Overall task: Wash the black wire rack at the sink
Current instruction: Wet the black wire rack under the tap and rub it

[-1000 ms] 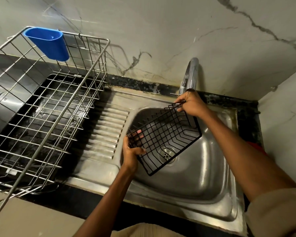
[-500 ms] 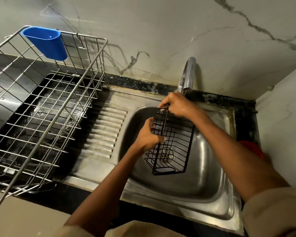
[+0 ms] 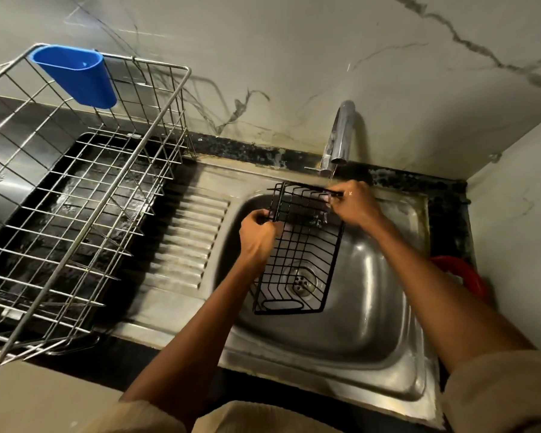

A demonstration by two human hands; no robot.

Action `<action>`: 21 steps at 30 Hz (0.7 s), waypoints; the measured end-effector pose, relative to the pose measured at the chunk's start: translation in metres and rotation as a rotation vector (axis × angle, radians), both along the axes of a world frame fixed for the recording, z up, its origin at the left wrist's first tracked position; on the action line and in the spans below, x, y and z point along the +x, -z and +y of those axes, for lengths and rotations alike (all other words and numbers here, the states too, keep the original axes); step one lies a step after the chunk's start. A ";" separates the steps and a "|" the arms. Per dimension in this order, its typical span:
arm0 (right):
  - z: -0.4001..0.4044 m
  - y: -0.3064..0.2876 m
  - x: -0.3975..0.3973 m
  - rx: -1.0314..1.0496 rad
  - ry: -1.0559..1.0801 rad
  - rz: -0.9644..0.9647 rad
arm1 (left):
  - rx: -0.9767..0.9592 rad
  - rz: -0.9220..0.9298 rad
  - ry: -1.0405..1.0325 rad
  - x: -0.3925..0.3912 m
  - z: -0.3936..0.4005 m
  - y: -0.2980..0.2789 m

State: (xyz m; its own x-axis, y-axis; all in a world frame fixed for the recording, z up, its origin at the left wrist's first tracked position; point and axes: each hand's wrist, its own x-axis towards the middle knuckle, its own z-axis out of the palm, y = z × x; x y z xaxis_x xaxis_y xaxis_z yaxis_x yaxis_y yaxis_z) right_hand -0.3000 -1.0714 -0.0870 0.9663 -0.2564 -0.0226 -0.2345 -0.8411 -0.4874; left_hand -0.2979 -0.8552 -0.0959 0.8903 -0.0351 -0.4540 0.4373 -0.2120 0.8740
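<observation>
Since half a second ago, both hands have shifted along the black wire rack [image 3: 297,260]: left hand [image 3: 256,235] now at its upper left corner, right hand [image 3: 355,204] out at its far top edge, near the tap.

Far left: steel dish drainer [image 3: 75,214] on the dark tabletop [image 3: 132,348], blue plastic cup [image 3: 78,76] hooked on its back rim.

Centre-left: ribbed draining board of the steel sink [image 3: 388,354].

Centre: left hand, fingers curled round the rack's corner wire, clamped on it. Rack held over the sink basin, upright and tilted, its lower end above the drain [image 3: 303,281]. Whether that end touches the basin floor, cannot tell.

Centre-right: right hand pinching the rack's top rim, fingers closed on the wire. Chrome tap [image 3: 341,135] directly above; thin stream of water falling from the spout onto the rack's top edge beside the right hand.

Far right: red object [image 3: 469,276], partly hidden behind the right forearm, at the sink's right edge.
</observation>
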 end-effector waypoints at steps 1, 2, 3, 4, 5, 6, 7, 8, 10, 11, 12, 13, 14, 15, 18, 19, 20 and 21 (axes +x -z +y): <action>0.000 0.000 0.000 -0.034 0.001 0.013 | 0.001 0.009 -0.001 -0.002 0.001 0.001; 0.003 -0.003 0.001 -0.085 -0.010 0.028 | 0.000 0.018 0.006 -0.004 0.001 0.001; 0.008 -0.006 0.003 -0.137 -0.024 0.033 | -0.010 0.025 0.012 -0.006 0.000 0.002; 0.014 -0.011 0.006 -0.185 -0.042 0.024 | -0.023 0.037 0.022 -0.008 -0.001 0.002; 0.021 -0.017 0.008 -0.221 -0.075 0.002 | -0.041 0.048 0.036 -0.008 -0.003 0.001; 0.029 -0.022 0.012 -0.250 -0.128 -0.006 | -0.046 0.052 0.057 -0.010 -0.005 -0.001; 0.039 -0.026 0.015 -0.277 -0.202 -0.009 | -0.036 0.050 0.079 -0.011 -0.008 -0.002; 0.051 -0.031 0.017 -0.292 -0.280 -0.010 | -0.015 0.037 0.095 -0.013 -0.011 -0.004; 0.069 -0.036 0.019 -0.295 -0.392 -0.038 | -0.008 0.024 0.071 -0.018 -0.017 -0.008; 0.072 -0.036 0.020 -0.279 -0.411 -0.058 | -0.031 0.024 0.024 -0.019 -0.017 -0.007; 0.069 -0.033 0.021 -0.259 -0.403 -0.079 | -0.062 0.028 -0.038 -0.019 -0.015 -0.005; 0.062 -0.029 0.021 -0.246 -0.369 -0.082 | -0.093 0.029 -0.102 -0.016 -0.012 0.000; 0.053 -0.025 0.021 -0.236 -0.301 -0.072 | -0.127 0.036 -0.152 -0.014 -0.008 0.005; 0.042 -0.020 0.020 -0.201 -0.209 -0.067 | -0.174 0.039 -0.201 -0.014 -0.004 0.009; 0.027 -0.008 0.018 0.204 0.100 -0.065 | -0.272 -0.023 -0.287 -0.018 0.003 0.012; 0.031 -0.004 0.019 0.407 0.155 -0.044 | -0.305 -0.057 -0.300 -0.019 0.002 0.012; 0.038 -0.001 0.017 0.557 0.185 -0.032 | -0.342 -0.063 -0.332 -0.020 0.000 0.015; 0.045 0.004 0.016 0.628 0.195 -0.042 | -0.402 -0.044 -0.384 -0.019 -0.002 0.018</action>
State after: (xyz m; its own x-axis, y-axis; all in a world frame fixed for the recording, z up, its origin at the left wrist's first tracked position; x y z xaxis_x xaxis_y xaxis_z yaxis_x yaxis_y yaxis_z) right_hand -0.2839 -1.0265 -0.0906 0.9069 -0.3770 -0.1879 -0.3237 -0.3382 -0.8837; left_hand -0.3173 -0.8577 -0.1139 0.8911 0.1322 -0.4342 0.3790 0.3094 0.8721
